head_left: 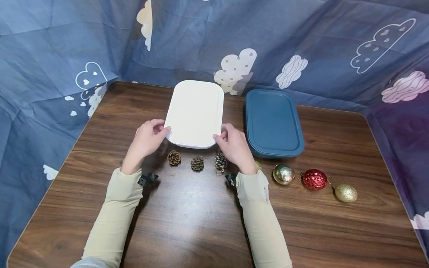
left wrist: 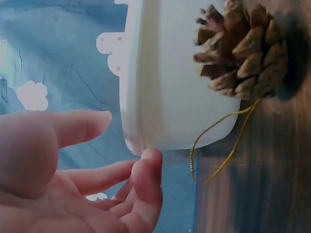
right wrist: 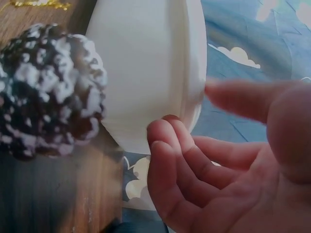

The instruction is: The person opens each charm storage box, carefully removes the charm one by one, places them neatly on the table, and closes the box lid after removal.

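A white lidded storage box [head_left: 196, 111] stands at the back of the table, its white lid [right wrist: 195, 53] on top. My left hand [head_left: 149, 138] is at its near left corner; in the left wrist view the fingertips [left wrist: 151, 158] touch just below the lid's rim and the thumb is held apart above it. At the near right corner, my right hand [head_left: 234, 143] pinches the lid's edge, thumb on top and curled fingers [right wrist: 163, 136] beneath the rim. Close in front lie a brown pine cone [head_left: 174, 158], another pine cone [head_left: 197, 163] and a white-frosted pine cone [head_left: 220, 161].
Right of the white box stands a blue lidded box [head_left: 275, 123]. Before it lie a shiny gold-green bauble [head_left: 283, 174], a red bauble [head_left: 314, 179] and a glittery gold bauble [head_left: 346, 193]. Something green [head_left: 258, 165] is mostly hidden by my right wrist. A cloud-patterned curtain [head_left: 187, 41] hangs behind.
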The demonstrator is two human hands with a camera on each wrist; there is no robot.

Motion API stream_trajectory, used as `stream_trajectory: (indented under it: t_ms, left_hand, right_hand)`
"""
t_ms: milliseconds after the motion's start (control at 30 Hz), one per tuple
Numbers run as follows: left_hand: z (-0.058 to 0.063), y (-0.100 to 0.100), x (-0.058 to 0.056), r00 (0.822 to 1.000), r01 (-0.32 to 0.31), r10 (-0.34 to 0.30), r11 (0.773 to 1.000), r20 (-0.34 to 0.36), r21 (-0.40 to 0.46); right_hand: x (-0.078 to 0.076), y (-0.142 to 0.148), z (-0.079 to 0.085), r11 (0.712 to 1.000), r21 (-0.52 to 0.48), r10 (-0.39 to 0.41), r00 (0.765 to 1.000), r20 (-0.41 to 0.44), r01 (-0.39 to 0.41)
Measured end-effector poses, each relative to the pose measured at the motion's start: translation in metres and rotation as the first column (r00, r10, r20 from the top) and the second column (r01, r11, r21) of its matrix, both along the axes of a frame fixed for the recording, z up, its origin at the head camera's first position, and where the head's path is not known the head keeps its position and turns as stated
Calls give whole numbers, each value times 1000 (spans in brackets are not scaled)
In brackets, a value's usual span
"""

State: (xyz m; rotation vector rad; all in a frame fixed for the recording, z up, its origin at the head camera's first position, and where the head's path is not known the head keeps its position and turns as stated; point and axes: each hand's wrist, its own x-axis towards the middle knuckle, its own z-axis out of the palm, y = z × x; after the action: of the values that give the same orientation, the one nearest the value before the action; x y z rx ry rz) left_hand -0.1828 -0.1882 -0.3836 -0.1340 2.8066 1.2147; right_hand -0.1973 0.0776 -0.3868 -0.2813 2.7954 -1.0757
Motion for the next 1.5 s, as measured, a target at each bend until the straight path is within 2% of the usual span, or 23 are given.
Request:
stream_trajectory:
  t_ms: [133,400,600,700,800,933,1033,1133,1300,1500]
  left_hand:
    - [-2,1,-1,1000,24,-24,1000,13,0]
    - [-7,2,0,997,-5,6,1000,-80,8]
    - [-10,3,-1,993,-27,29,999,-114,16]
    - [-11,4,-1,993,-41,44,999,-109,31]
    - [-11,5,-2,995,-64,70,994,-75,84]
    - [-12,7,-4,994,-101,106,971,-10,216]
    - [-16,6,-6,994,-113,111,936,27,333]
    - [-19,6,-7,993,-116,104,905,51,410]
    - [-19,5,-8,994,-112,95,891,60,439]
    - [-15,4,-6,994,-103,82,891,66,441]
  right_hand:
    - [1,1,1,999,4,39,999,7,-39]
    - [3,1,3,999,9,53,999,-4,-53]
    - [2,1,2,999,26,49,999,-17,-48]
    - [1,2,1,998,30,48,999,-25,-48]
    - [1,2,1,999,32,44,999,-22,-44]
    - [-1,2,0,999,29,42,999,-17,-41]
    - [-1,2,0,998,23,51,998,-20,-51]
    - [-2,2,-1,998,22,64,998,-26,-64]
    - [-3,2,-1,997,18,77,997,-31,-76]
    - [-4,2,-1,996,27,86,996,-13,-86]
